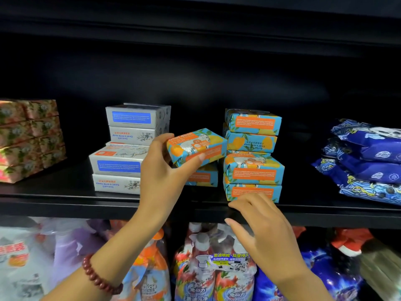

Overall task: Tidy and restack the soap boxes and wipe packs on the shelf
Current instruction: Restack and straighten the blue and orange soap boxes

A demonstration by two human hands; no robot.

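My left hand grips a blue and orange soap box, tilted, just above another box of the same kind lying on the black shelf. To the right stands a stack of several blue and orange boxes. My right hand hovers with relaxed fingers at the shelf's front edge, just below that stack, holding nothing. A stack of white soap boxes stands to the left. Dark blue wipe packs lie piled at the far right.
Floral pink and green boxes are stacked at the far left of the shelf. Below the shelf hang refill pouches and spray bottles. Another shelf board runs overhead.
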